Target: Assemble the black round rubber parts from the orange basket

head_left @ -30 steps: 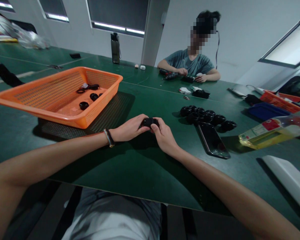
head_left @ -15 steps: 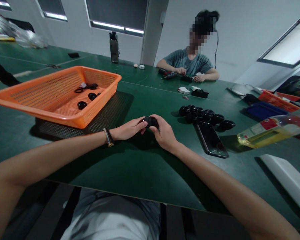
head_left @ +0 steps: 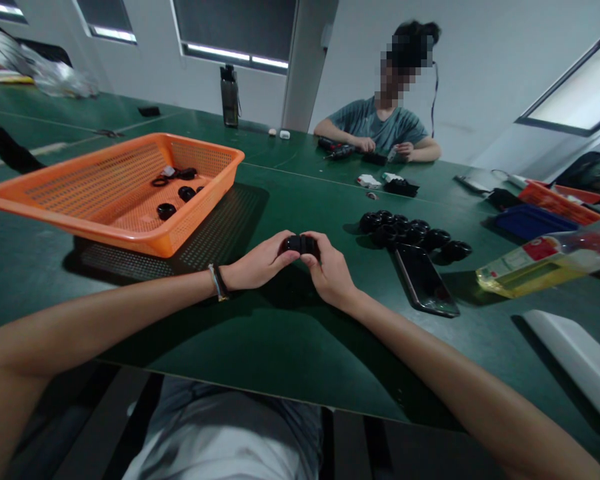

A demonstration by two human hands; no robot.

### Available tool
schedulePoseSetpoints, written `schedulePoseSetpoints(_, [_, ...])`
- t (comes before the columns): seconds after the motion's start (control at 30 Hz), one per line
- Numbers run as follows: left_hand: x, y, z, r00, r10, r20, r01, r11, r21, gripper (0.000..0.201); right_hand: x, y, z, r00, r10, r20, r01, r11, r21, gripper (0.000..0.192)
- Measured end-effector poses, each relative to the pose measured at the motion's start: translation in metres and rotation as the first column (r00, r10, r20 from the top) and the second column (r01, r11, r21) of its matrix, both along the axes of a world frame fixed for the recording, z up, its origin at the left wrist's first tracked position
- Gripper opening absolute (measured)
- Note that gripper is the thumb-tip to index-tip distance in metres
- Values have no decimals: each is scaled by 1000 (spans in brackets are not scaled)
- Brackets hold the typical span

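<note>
Between my two hands, over the green table (head_left: 260,340), is a small round black plastic part (head_left: 294,244). My left hand (head_left: 263,261) grips its left end, thumb in front and fingers behind. On the other end, my right hand (head_left: 330,270) is closed with its thumb and fingers around the part. Fingers cover much of it, so I cannot tell whether it is one piece or two joined. To the right of my hands lies a cluster of similar black round parts (head_left: 414,233). An orange basket (head_left: 167,243) on the left holds a few black parts (head_left: 166,211).
A phone (head_left: 427,280) lies beside the cluster. Further right are a tilted bottle of yellow liquid (head_left: 535,263), a white box (head_left: 573,363) and a blue tray (head_left: 535,220). Across the table a person (head_left: 380,130) handles small items near a power drill (head_left: 337,149).
My left hand has shifted its grip, with its fingers now wrapped further round the black part. My right hand stays nearly in place. Across the table, the person's hand has lifted slightly.
</note>
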State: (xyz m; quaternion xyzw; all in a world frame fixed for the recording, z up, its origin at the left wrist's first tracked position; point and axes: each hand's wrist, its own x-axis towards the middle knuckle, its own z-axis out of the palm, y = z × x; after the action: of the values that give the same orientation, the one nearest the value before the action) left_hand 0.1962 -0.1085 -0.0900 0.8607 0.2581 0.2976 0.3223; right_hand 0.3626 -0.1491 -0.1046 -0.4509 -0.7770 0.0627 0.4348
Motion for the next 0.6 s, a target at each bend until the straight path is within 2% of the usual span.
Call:
schedulePoseSetpoints(0.17, [0,1,1,998,42,-48,-36,994,102,35,-5,-4,3,997,-33,-65,28,996,-86,47])
schedulePoseSetpoints(0.3, [-1,5,1,994,53,-93,-37,986,164,29,-7,-4,3,993,-58,-99,41,985,-165,42])
schedulePoseSetpoints(0.43, [-2,8,0,991,56,-120,-31,978,204,28,-8,-4,3,991,-65,-118,41,980,-193,38])
schedulePoseSetpoints(0.6, [-2,9,3,987,69,-146,-35,973,227,30,-8,-4,3,991,-59,-120,35,981,-193,42])
